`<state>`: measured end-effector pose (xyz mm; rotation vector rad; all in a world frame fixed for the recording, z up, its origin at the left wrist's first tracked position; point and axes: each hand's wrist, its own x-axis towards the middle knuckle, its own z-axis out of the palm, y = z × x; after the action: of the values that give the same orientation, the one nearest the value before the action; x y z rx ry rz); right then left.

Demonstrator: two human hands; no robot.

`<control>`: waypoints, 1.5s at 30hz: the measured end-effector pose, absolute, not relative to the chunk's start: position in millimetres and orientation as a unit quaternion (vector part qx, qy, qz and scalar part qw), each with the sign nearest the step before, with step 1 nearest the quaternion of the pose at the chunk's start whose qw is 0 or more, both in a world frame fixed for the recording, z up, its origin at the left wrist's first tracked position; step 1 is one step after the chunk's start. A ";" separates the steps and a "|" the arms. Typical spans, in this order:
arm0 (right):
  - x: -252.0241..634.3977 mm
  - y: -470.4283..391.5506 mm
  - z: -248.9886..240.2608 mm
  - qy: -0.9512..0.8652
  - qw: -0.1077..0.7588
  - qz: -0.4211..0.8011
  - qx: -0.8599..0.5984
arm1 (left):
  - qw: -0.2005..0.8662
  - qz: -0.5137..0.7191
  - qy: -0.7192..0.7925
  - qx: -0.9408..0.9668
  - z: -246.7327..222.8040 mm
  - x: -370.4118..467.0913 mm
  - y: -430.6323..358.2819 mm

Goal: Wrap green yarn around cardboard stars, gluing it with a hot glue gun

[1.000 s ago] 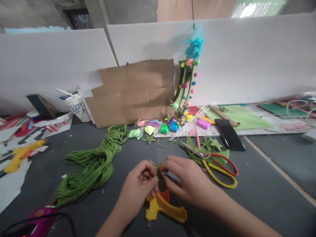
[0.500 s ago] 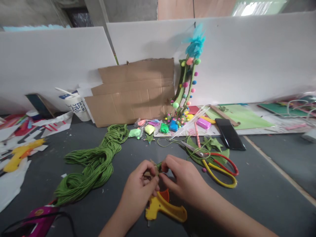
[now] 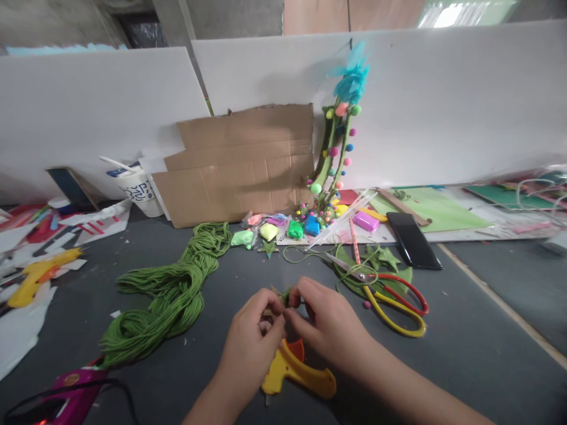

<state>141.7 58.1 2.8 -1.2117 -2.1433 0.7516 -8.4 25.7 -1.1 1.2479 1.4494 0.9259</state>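
Note:
My left hand [image 3: 257, 330] and my right hand [image 3: 321, 319] meet at the middle, fingertips pinched together on a small green piece [image 3: 284, 295] that is mostly hidden by the fingers. A yellow glue gun [image 3: 301, 373] with an orange trigger lies on the dark table just below my hands. To the right, scissors [image 3: 394, 298] with red and yellow handles rest on green felt [image 3: 403, 275] and loose green cord. A green felt star [image 3: 268, 248] lies beyond my hands.
Green yarn [image 3: 172, 301] lies left, with a magenta tool [image 3: 77, 395] near it. Cardboard [image 3: 239, 171] and a pompom-covered decoration [image 3: 334, 147] stand behind clay packets [image 3: 312, 225]. A phone [image 3: 413, 239] lies right, a cup [image 3: 142, 192] stands left and another yellow glue gun [image 3: 39, 274] lies far left.
Both hands stay together around the small green piece; the left fingers have shifted slightly. Nothing else has visibly moved on the table.

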 end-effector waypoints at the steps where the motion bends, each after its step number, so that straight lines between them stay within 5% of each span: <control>1: 141.1 58.2 1.7 -0.800 0.278 0.279 -0.453 | 0.483 0.378 0.597 0.517 -1.7 -8.5 25.7; 17: 139.0 58.8 -2.8 -0.783 0.279 0.288 -0.476 | 0.516 0.383 0.575 0.506 -2.9 -10.1 26.7; 25: 145.3 64.5 12.4 -0.752 0.285 0.386 -0.451 | 0.557 0.433 0.568 0.424 4.3 -12.1 30.7; 38: 148.5 66.9 10.9 -0.780 0.330 0.334 -0.414 | 0.623 0.477 0.497 0.372 4.5 -20.1 30.1; 45: 146.3 65.7 9.9 -0.703 0.353 0.446 -0.427 | 0.634 0.502 0.471 0.352 7.4 -18.8 26.7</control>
<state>146.3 65.7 9.9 -1.1057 -1.8176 1.1530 -18.8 26.7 7.4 0.8036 1.0767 1.1487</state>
